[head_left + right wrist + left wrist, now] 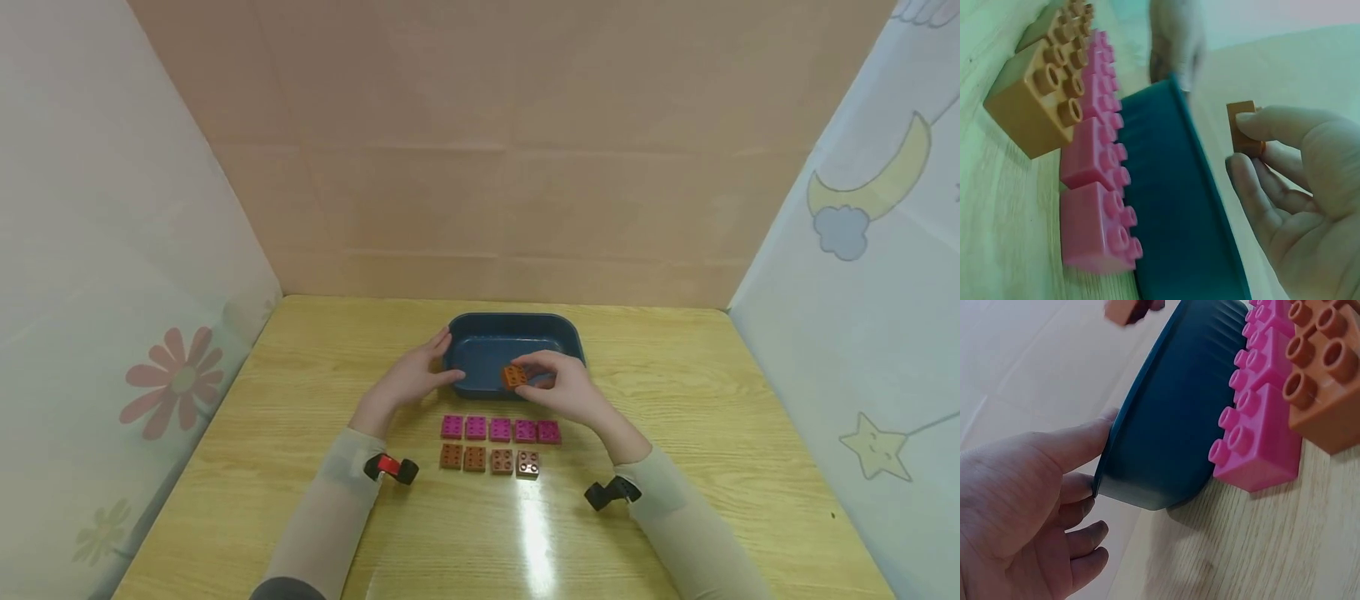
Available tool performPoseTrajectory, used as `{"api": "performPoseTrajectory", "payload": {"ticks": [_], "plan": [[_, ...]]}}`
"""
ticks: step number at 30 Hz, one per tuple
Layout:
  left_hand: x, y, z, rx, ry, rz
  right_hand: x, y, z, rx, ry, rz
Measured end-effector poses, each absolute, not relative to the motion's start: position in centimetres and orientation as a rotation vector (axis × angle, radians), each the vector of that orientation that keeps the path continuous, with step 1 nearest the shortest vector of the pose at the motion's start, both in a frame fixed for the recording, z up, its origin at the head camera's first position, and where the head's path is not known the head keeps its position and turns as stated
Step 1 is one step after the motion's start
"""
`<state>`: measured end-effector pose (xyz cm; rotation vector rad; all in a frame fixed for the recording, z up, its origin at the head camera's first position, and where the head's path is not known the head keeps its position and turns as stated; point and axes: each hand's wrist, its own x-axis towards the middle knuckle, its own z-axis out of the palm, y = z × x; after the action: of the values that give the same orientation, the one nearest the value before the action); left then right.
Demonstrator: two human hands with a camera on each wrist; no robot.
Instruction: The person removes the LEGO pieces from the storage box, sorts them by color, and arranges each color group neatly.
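A dark blue plastic basin [517, 327] stands on the wooden table. At its left end my left hand [408, 379] holds the rim, thumb over the edge; the left wrist view shows the hand [1029, 506] at the basin's wall [1166, 412]. My right hand [566, 387] pinches an orange brick [513, 377] between thumb and fingers above the basin's front part. That orange brick [1244, 128] also appears in the right wrist view. In front of the basin lies a row of several pink bricks [500, 429], studs up. Nearer to me is a row of several orange bricks [475, 458].
The wooden table [660, 367] extends to both sides. A plain tan backdrop [480, 200] rises behind it. Printed cloth panels stand left and right, one with a flower [180, 379], the other with a star [877, 446]. Black straps circle both wrists.
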<state>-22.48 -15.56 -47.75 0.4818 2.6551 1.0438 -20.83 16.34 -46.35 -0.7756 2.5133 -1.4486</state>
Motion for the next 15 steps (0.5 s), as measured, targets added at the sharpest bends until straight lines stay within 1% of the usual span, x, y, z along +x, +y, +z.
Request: {"api": "performPoseTrajectory", "payload": {"ticks": [5,15], "plan": [[-22.5,-15.3,-47.8,0.497,2.656,1.055,-19.1,18.8,-46.5,-0.760,2.487,-1.489],[-22.5,-15.3,-47.7,0.478,2.659,1.052,-16.8,22.0,-46.9,-0.905,2.470,-1.344]]}}
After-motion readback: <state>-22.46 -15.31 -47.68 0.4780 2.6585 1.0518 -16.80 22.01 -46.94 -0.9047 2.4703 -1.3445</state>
